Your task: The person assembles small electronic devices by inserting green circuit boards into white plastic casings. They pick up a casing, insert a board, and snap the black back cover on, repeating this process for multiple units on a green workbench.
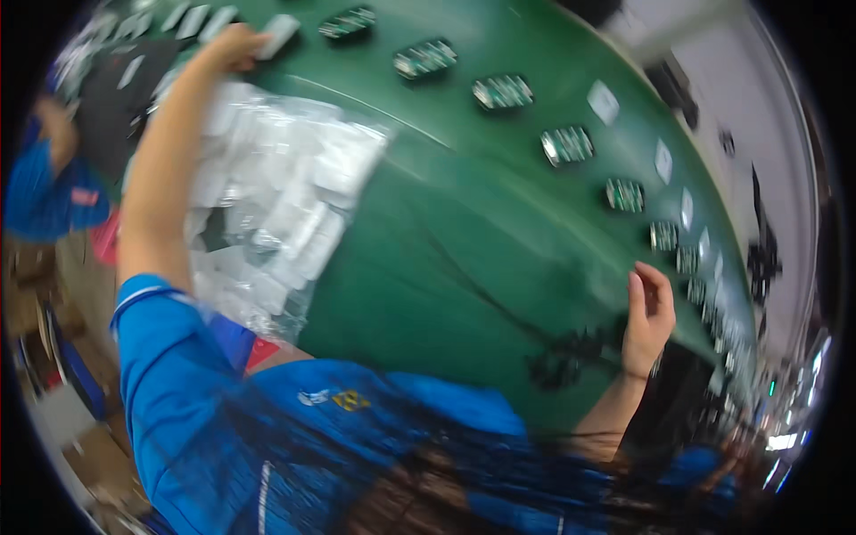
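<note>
Far out at the upper left, my left hand [236, 46] has its fingers closed on the edge of a small white rectangular piece [282, 34]. Similar pale pieces lie in a row to its left. My right hand [651, 316] is at the right, over the green work surface [464, 232], thumb and fingers apart and nothing in them. Past its fingertips runs a curved line of green circuit boards [567, 145] with metallic parts, stretching from the top middle down the right side. Motion blurs the finer details.
Under my left arm is a pile of clear plastic bags [276, 196] with white contents. White cards [603, 102] lie along the far right edge. Dark cables [571, 352] lie near my right wrist. A co-worker's blue sleeve [45, 201] shows at the left; cardboard boxes [98, 464] stand below.
</note>
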A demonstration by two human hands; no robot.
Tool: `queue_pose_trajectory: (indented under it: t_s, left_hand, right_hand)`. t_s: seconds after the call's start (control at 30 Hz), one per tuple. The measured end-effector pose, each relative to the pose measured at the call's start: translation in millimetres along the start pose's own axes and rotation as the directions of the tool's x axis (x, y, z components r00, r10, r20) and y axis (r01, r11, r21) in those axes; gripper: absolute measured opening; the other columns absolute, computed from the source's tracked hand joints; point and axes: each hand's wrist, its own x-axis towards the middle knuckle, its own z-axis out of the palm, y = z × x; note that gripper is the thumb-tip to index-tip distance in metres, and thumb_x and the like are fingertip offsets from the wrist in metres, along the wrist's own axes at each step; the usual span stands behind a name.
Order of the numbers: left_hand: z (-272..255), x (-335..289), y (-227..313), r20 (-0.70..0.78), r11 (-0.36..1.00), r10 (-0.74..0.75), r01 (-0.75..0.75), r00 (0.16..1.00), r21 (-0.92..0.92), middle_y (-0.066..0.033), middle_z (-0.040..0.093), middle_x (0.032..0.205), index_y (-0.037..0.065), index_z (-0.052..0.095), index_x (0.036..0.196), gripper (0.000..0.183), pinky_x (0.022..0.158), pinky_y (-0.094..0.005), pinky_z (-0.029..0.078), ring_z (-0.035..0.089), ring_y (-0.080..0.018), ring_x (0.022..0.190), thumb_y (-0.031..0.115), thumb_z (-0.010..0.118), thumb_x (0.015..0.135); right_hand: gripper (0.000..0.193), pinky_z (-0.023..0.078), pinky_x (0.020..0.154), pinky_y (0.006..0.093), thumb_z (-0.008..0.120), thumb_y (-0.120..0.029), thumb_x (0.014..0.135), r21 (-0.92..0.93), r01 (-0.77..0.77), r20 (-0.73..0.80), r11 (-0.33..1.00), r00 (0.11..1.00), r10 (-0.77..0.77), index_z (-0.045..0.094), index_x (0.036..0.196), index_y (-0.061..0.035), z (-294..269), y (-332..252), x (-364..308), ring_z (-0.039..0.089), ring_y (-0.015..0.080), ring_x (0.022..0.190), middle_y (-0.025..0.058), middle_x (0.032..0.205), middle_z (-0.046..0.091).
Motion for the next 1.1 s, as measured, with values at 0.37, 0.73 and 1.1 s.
queue_pose_trajectory:
  t_s: [0.37,0.73,1.1]
  left_hand:
    - [19.6,-57.7,91.5,-0.378,0.700,0.621,-0.268,0.686,0.662,-0.0223,0.062,0.103,-0.003,0.059,0.106,0.044,0.083,-0.0466,0.047,0.059,-0.0390,0.095,0.033,0.067,0.081]
    - [68.8,-26.0,130.6,-0.142,0.794,0.442,-0.313,0.886,0.521,-0.0159,0.058,0.114,0.006,0.054,0.114,0.048,0.089,-0.0438,0.046,0.055,-0.0365,0.105,0.024,0.074,0.074]
    - [118.6,-206.2,304.9,-0.176,-0.114,0.970,-0.955,-0.166,0.272,-0.0144,0.054,0.113,0.003,0.057,0.111,0.040,0.087,-0.0405,0.050,0.055,-0.0325,0.107,0.004,0.060,0.070]
  right_hand:
    - [0.012,0.043,0.059,0.0250,0.065,-0.005,0.082,-0.332,0.022,0.076,0.943,0.997,0.004,0.063,0.093,-0.0030,-28.9,-6.5,-78.3,0.054,0.0140,0.069,0.0049,0.085,0.059]
    - [0.009,0.042,0.062,0.0224,0.062,-0.008,0.087,-0.222,-0.054,0.074,0.974,0.995,0.072,0.064,0.093,-0.0019,-36.2,-11.8,-102.0,0.057,0.0100,0.075,0.0024,0.086,0.061]
    - [0.043,0.051,0.082,0.0339,0.045,-0.032,0.099,0.660,-0.307,0.528,0.686,0.839,-0.133,0.049,0.127,0.0004,51.2,-56.0,79.7,0.058,0.0199,0.102,0.0115,0.117,0.057]
